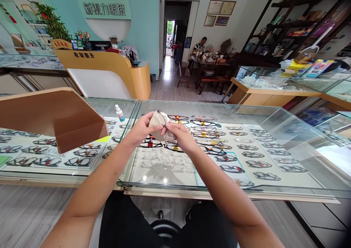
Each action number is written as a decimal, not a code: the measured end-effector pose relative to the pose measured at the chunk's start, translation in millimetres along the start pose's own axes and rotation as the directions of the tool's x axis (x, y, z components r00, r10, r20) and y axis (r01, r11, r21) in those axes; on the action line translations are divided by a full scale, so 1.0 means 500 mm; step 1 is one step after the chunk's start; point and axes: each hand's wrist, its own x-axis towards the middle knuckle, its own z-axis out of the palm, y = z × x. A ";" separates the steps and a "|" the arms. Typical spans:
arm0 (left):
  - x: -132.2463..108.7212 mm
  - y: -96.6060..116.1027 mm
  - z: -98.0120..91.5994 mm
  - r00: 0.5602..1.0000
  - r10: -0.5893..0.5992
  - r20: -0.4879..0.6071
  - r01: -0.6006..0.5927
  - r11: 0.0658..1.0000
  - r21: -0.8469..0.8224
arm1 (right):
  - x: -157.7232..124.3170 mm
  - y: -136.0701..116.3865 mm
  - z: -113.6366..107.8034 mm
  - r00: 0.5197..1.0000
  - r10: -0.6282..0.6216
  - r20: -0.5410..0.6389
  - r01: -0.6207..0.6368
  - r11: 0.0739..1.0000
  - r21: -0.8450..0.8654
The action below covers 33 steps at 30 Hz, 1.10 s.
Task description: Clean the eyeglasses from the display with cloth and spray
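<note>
Over the glass counter, my left hand is closed round a cream-coloured cloth, bunched up between thumb and fingers. A thin dark frame edge of a pair of glasses shows against the cloth. With thumb and fingers pinched together, my right hand grips the glasses close to the cloth. A clear lens appears to hang just below the fingers, though it blends with the frames under the glass. The cloth and fingers hide most of the glasses.
Rows of spectacle frames lie inside the glass display case. A cardboard box with a raised flap stands on the left, near a white spray bottle. Farther back are a cash desk and a seated person at a table.
</note>
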 end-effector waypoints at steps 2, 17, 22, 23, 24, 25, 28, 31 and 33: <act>0.000 -0.005 0.005 1.000 0.030 -0.008 -0.030 0.999 0.023 | 0.001 0.003 0.002 1.000 -0.010 0.002 0.010 1.000 0.008; -0.011 -0.011 0.040 0.909 0.232 -0.347 -0.178 0.967 0.180 | -0.014 0.007 0.027 0.992 -0.102 0.081 0.113 0.981 -0.157; -0.003 -0.027 0.040 0.868 0.238 -0.435 -0.202 0.971 0.128 | -0.016 0.011 0.034 0.993 -0.096 0.075 0.105 0.985 -0.136; 0.000 -0.029 0.037 0.877 0.208 -0.433 -0.193 0.978 0.080 | -0.015 0.011 0.033 0.994 -0.091 0.059 0.098 0.987 -0.126; 0.003 -0.030 0.033 0.887 0.172 -0.429 -0.180 0.983 0.023 | -0.014 0.011 0.030 0.995 -0.085 0.043 0.089 0.990 -0.110; 0.007 -0.029 0.029 0.895 0.134 -0.425 -0.166 0.985 -0.039 | -0.013 0.010 0.026 0.996 -0.084 0.024 0.086 0.992 -0.091; 0.014 -0.019 0.017 0.900 0.015 -0.436 -0.126 0.966 -0.225 | -0.010 0.005 0.012 0.983 -0.168 -0.068 0.164 0.984 -0.065; 0.020 -0.004 0.010 0.896 -0.077 -0.437 -0.096 0.928 -0.361 | -0.006 0.001 -0.002 0.948 -0.280 -0.151 0.270 0.959 -0.080; 0.023 0.004 0.008 0.896 -0.105 -0.430 -0.098 0.900 -0.425 | -0.002 0.002 -0.011 0.942 -0.286 -0.178 0.279 0.958 -0.064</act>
